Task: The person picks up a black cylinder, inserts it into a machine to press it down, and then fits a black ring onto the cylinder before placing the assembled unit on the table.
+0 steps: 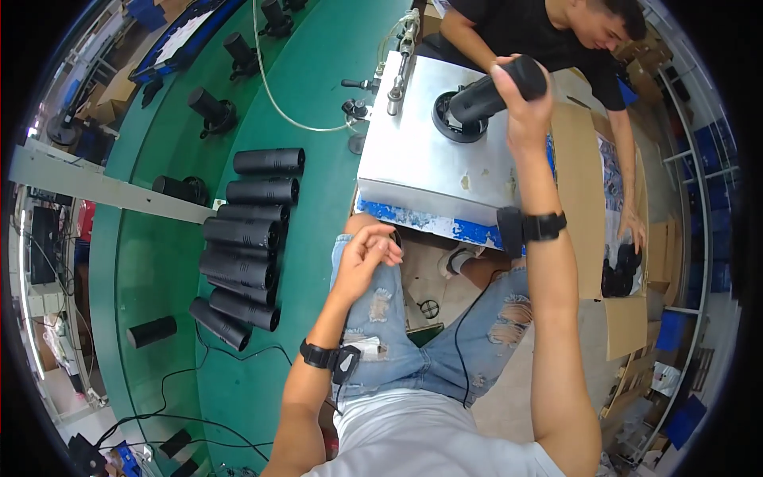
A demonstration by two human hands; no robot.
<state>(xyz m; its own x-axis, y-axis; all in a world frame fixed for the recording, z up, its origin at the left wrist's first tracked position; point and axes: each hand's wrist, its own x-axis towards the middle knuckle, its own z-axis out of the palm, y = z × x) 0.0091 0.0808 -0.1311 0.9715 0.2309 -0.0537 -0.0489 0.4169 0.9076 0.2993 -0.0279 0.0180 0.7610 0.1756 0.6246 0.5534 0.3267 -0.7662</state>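
My right hand point(524, 107) is closed around the upper end of a black cylinder point(477, 100). The cylinder leans, and its lower end meets a round black ring-shaped base point(449, 129) on the silver metal box point(413, 155). Whether the two parts are joined, I cannot tell. Over my left thigh hovers my left hand point(366, 256), its fingers loosely bent and a little apart, with nothing seen in them. Left of it, a row of several black cylinders point(238, 232) lies on the green bench point(314, 215).
A toggle clamp point(404, 60) with a pale hose stands at the box's far edge. Black assembled units point(211, 111) line the bench's left side. Cables point(179, 374) trail across the lower left. At the right, a co-worker point(548, 40) reaches into an open cardboard box point(584, 191).
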